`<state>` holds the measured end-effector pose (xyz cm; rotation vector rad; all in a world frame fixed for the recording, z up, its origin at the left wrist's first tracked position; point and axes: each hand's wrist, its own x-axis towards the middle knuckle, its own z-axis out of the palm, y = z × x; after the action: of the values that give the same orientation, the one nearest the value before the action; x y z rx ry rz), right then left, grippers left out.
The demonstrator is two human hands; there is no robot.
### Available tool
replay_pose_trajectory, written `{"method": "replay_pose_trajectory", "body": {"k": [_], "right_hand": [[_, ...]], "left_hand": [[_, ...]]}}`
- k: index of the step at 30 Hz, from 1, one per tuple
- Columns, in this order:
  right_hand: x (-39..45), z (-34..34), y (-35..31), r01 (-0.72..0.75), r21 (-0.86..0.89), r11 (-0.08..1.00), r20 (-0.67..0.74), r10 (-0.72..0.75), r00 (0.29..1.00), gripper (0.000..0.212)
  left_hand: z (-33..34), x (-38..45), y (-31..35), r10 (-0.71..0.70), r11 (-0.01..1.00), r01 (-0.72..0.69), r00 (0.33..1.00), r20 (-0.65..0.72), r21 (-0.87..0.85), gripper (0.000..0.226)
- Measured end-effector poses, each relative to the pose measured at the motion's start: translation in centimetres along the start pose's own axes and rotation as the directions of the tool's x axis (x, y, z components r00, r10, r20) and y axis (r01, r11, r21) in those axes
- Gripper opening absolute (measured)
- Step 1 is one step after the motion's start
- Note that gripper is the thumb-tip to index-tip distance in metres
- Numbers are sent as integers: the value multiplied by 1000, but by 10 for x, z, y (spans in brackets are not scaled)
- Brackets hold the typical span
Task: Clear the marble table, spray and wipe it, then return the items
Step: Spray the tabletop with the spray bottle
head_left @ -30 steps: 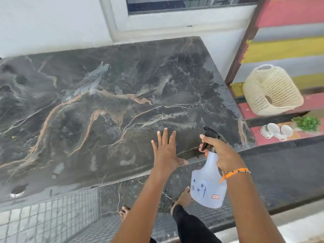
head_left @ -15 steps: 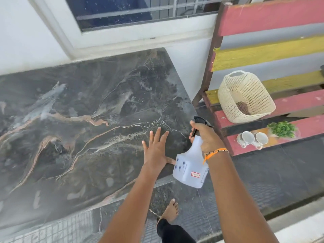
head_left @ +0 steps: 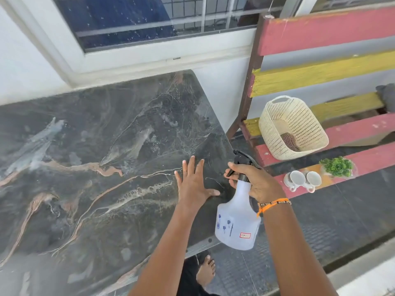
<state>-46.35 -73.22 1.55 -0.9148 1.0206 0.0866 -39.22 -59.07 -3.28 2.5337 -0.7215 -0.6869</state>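
1. Gripping the neck of the spray bottle, the right hand has its fingers curled over the black trigger head; an orange thread band sits on that wrist.
2. The bottle is translucent white, with small blue flower prints and a red-edged label on its side. It hangs just past the counter's right edge, near the front right corner. How much liquid it holds cannot be told through the plastic.
3. The left hand lies flat on the counter, its fingers straight and spread, holding nothing, close to the right edge and just beside the bottle.
4. The counter is dark marble with orange and white veins. Its back edge meets a white wall under a window, and fine droplets speckle the surface toward the back right corner.
5. Right of the counter stands a bench of red and yellow slats.
6. A cream woven basket lies tipped on the bench seat with its mouth facing the counter; something brown and netted lies inside at its bottom.
7. Two white cups lie on their sides on the front slat, touching each other; nothing can be made out inside them.
8. A small green plant sits just beside the cups.
9. A bare foot shows on the dark floor below the counter's front edge.
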Motion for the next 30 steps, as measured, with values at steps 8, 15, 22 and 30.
{"method": "replay_pose_trajectory", "body": {"k": [8,15,22,30], "right_hand": [[53,64,-74,56,-117,992,-21,-59,998,18],[84,65,-86,5,-117,993,-98,-17,995,31],[65,22,-105,178,-13,984,16,-178,984,20],[51,-72,-145,510,-176,842,-120,-533,838,15]], "left_hand": [[-31,67,-4,31,999,-31,999,-7,39,97],[-28,75,-10,21,999,-21,1000,1,50,91],[-29,88,22,-34,992,36,999,19,-123,81],[13,116,133,116,896,-141,990,-85,-421,41]]}}
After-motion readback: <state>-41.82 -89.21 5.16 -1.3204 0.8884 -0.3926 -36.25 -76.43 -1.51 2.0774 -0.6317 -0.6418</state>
